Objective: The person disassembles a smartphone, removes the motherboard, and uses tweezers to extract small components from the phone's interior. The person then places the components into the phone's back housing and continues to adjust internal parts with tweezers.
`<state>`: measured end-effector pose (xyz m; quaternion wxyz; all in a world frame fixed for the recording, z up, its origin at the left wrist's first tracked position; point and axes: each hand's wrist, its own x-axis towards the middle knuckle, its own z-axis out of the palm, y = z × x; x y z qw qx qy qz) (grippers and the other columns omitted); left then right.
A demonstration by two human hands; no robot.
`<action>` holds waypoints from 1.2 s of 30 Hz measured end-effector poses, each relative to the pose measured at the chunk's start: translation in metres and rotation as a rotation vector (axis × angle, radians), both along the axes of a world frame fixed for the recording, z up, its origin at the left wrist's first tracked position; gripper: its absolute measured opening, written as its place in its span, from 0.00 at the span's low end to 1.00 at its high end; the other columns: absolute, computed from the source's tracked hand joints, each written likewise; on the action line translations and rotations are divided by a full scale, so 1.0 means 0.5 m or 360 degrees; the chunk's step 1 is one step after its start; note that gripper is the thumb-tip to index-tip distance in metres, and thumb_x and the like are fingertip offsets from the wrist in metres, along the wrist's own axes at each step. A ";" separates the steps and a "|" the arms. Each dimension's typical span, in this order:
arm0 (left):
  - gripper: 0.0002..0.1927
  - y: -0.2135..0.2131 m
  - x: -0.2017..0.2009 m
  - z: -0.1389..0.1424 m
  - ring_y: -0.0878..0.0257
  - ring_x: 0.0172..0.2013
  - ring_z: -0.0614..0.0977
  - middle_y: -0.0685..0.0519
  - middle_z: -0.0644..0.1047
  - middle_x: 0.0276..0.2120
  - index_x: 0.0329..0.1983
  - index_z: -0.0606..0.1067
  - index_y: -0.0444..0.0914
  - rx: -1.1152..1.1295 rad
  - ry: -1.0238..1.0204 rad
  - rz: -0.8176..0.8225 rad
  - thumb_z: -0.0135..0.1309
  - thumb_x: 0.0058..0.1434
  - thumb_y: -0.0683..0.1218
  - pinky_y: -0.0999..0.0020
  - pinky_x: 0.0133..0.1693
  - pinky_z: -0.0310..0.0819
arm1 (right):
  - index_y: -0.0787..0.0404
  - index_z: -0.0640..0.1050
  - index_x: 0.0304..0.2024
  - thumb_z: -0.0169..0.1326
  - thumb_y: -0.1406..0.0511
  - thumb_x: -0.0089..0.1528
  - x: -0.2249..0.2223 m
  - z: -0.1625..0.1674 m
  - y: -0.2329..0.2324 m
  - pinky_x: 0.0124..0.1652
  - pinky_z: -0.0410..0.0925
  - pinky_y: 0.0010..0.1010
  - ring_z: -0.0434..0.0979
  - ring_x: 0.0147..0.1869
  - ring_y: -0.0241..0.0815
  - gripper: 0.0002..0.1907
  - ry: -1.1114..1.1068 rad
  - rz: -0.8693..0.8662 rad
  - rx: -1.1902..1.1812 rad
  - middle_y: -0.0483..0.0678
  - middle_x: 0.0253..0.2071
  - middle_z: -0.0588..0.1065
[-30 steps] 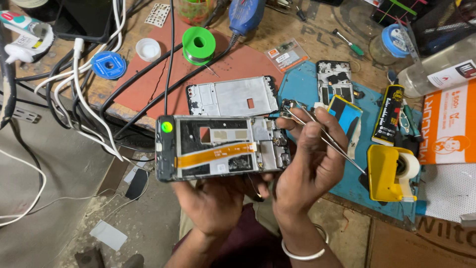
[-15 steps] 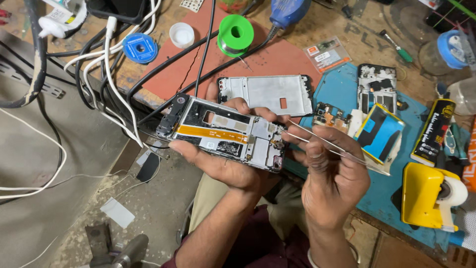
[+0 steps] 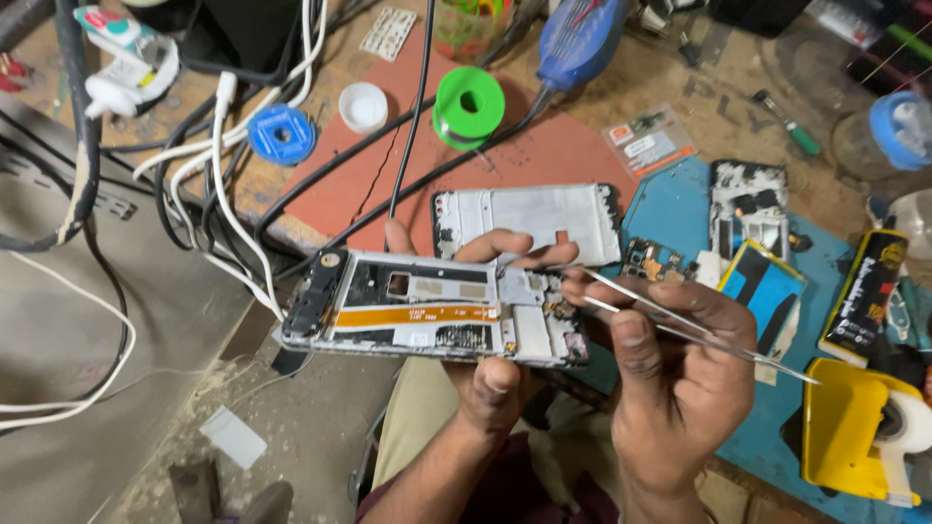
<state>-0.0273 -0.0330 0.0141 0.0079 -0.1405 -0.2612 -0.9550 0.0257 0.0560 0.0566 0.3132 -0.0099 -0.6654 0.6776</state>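
My left hand (image 3: 490,383) grips an opened phone body (image 3: 427,309) from below, level over the bench edge; an orange flex strip runs along its middle. My right hand (image 3: 675,378) pinches metal tweezers (image 3: 680,325), whose tips meet the right end of the phone near a small metal shield. My thumb lies along the tweezers. Just behind the phone, a silver phone frame (image 3: 529,221) rests on the red mat (image 3: 544,155).
A green solder spool (image 3: 469,105), a blue spool (image 3: 282,134) and a white cap (image 3: 365,105) sit at the back. Black and white cables (image 3: 218,184) hang left. A blue mat (image 3: 680,209), another phone part (image 3: 748,209), a yellow tape dispenser (image 3: 859,427) and a black tube (image 3: 864,296) lie right.
The phone has levelled out from its earlier tilt and sits closer to me. My right hand has brought the tweezer tips onto the phone's right end.
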 end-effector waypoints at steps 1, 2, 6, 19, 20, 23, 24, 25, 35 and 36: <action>0.57 -0.002 0.001 -0.001 0.44 0.61 0.76 0.44 0.67 0.58 0.75 0.51 0.33 0.0047 -0.0030 -0.0056 0.69 0.58 0.66 0.45 0.69 0.73 | 0.66 0.66 0.58 0.54 0.72 0.75 -0.003 0.001 -0.005 0.58 0.78 0.41 0.84 0.53 0.53 0.13 0.0026 -0.0016 0.0003 0.62 0.48 0.79; 0.58 -0.004 0.002 0.000 0.44 0.62 0.76 0.42 0.68 0.58 0.74 0.50 0.30 0.0096 -0.0054 -0.0115 0.70 0.57 0.66 0.44 0.67 0.73 | 0.66 0.65 0.58 0.54 0.72 0.74 -0.007 0.004 -0.005 0.57 0.79 0.42 0.85 0.52 0.53 0.14 0.0057 -0.0040 0.0014 0.62 0.48 0.79; 0.66 -0.002 -0.008 0.005 0.43 0.55 0.79 0.43 0.68 0.55 0.80 0.36 0.43 0.0107 -0.0114 0.0079 0.70 0.55 0.65 0.42 0.55 0.79 | 0.65 0.64 0.60 0.55 0.74 0.70 -0.011 0.015 0.008 0.53 0.82 0.43 0.85 0.49 0.52 0.19 0.0103 -0.0057 0.0104 0.62 0.47 0.79; 0.71 0.003 -0.008 0.012 0.45 0.51 0.80 0.44 0.68 0.53 0.81 0.27 0.50 0.0030 -0.0084 0.0193 0.68 0.55 0.66 0.43 0.51 0.80 | 0.65 0.62 0.57 0.53 0.76 0.67 0.019 0.031 0.054 0.54 0.80 0.36 0.85 0.55 0.52 0.19 -0.0147 0.0166 0.0465 0.63 0.49 0.79; 0.71 0.003 -0.006 0.014 0.46 0.51 0.79 0.45 0.68 0.53 0.81 0.26 0.51 0.0020 -0.0093 0.0199 0.69 0.55 0.66 0.43 0.52 0.81 | 0.65 0.62 0.57 0.53 0.76 0.67 0.019 0.033 0.057 0.54 0.79 0.36 0.85 0.55 0.52 0.19 -0.0165 0.0192 0.0471 0.63 0.48 0.79; 0.73 0.008 -0.001 0.018 0.47 0.54 0.78 0.47 0.66 0.53 0.78 0.27 0.47 0.0067 -0.0095 0.0143 0.72 0.51 0.64 0.43 0.54 0.80 | 0.66 0.61 0.56 0.54 0.75 0.67 0.021 0.038 0.062 0.53 0.80 0.34 0.85 0.55 0.50 0.19 -0.0191 0.0191 0.0592 0.63 0.48 0.79; 0.74 0.008 0.001 0.019 0.48 0.55 0.77 0.49 0.65 0.53 0.77 0.28 0.45 0.0094 -0.0093 0.0114 0.74 0.50 0.64 0.43 0.55 0.79 | 0.66 0.61 0.55 0.54 0.76 0.66 0.022 0.039 0.062 0.53 0.80 0.34 0.85 0.55 0.50 0.19 -0.0213 0.0163 0.0619 0.63 0.48 0.79; 0.75 0.008 0.002 0.020 0.48 0.54 0.77 0.48 0.66 0.52 0.78 0.26 0.48 0.0077 -0.0124 0.0126 0.74 0.49 0.64 0.43 0.54 0.80 | 0.66 0.62 0.54 0.54 0.76 0.66 0.024 0.039 0.062 0.53 0.80 0.34 0.85 0.54 0.49 0.19 -0.0236 0.0135 0.0645 0.63 0.47 0.80; 0.77 0.009 0.009 0.009 0.48 0.52 0.79 0.45 0.70 0.51 0.79 0.23 0.53 -0.0088 -0.0038 0.0335 0.73 0.49 0.66 0.45 0.57 0.79 | 0.68 0.64 0.52 0.55 0.77 0.64 0.025 0.038 0.062 0.52 0.80 0.34 0.85 0.54 0.51 0.17 -0.0262 0.0090 0.0756 0.65 0.47 0.80; 0.76 0.010 0.013 0.006 0.48 0.53 0.79 0.45 0.70 0.51 0.78 0.23 0.53 -0.0090 -0.0026 0.0346 0.73 0.50 0.65 0.46 0.58 0.78 | 0.68 0.64 0.52 0.55 0.77 0.64 0.026 0.037 0.061 0.52 0.80 0.34 0.85 0.54 0.51 0.17 -0.0263 0.0083 0.0745 0.65 0.47 0.80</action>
